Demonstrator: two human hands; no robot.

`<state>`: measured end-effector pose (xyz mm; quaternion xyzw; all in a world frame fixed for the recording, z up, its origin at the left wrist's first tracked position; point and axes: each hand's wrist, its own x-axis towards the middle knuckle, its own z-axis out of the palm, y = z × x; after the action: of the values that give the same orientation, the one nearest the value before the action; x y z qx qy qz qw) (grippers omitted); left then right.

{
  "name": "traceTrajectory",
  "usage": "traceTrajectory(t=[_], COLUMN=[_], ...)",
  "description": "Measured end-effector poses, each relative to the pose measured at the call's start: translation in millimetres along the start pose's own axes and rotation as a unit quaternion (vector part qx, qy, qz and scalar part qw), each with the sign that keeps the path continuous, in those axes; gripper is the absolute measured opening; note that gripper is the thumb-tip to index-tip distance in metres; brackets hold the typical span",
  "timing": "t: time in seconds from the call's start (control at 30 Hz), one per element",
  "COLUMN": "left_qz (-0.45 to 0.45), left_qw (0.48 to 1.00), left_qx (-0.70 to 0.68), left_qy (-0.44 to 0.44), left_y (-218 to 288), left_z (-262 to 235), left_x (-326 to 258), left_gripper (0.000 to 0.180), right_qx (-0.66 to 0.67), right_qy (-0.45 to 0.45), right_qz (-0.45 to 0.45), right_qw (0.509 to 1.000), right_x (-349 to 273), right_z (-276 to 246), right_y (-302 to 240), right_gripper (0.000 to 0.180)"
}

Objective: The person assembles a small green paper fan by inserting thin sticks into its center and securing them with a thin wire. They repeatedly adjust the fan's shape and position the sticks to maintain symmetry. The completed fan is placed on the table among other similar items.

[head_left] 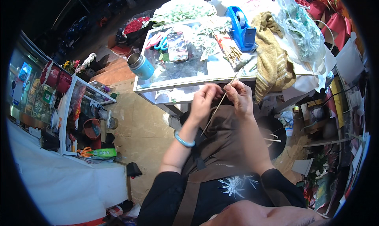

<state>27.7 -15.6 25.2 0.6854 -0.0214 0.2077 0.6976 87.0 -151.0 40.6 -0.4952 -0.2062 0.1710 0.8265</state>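
Note:
Over my lap, just off the table's front edge, my right hand (241, 98) is closed in a pinch on the upper part of a thin wooden stick (214, 114). The stick slants down to the left, its lower end in front of my brown apron. Close beside its upper part is my left hand (203, 103), fingers curled and smeared by motion; whether it grips anything cannot be made out. A bundle of similar sticks with white-green leafy pieces (229, 48) lies on the glass-topped table (173, 83) straight ahead.
On the table are a blue tape dispenser (241, 30), a mustard towel (272, 60), a phone (177, 46), scissors (161, 44) and an open blue metal cup (141, 66). A plastic bag (302, 32) lies at the right. A glass cabinet (67, 115) stands left.

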Motion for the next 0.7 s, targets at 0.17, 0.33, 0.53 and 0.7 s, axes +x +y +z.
traceTrajectory(t=[0.17,0.33,0.53,0.7], left_qz=[0.267,0.153,0.163,0.260], left_qw=[0.768,0.665,0.621,0.833], left_qx=[0.569,0.725,0.753,0.479], left_qy=[0.124,0.087,0.144,0.098], left_y=[0,-3,21,31], left_z=[-84,-141,-143,-81], left_x=[85,154,189,140], left_gripper=[0.035,0.027,0.040,0.026], right_qx=[-0.070,-0.103,-0.127,-0.124], right_qy=[-0.001,-0.030,-0.033,-0.023], right_qz=[-0.046,-0.068,-0.093,-0.069], right_qw=[0.997,0.992,0.987,0.990], right_x=[-4,-5,-10,-11], right_z=[-6,3,-2,-2], right_y=[-1,-7,-15,-1], right_gripper=[0.015,0.017,0.019,0.021])
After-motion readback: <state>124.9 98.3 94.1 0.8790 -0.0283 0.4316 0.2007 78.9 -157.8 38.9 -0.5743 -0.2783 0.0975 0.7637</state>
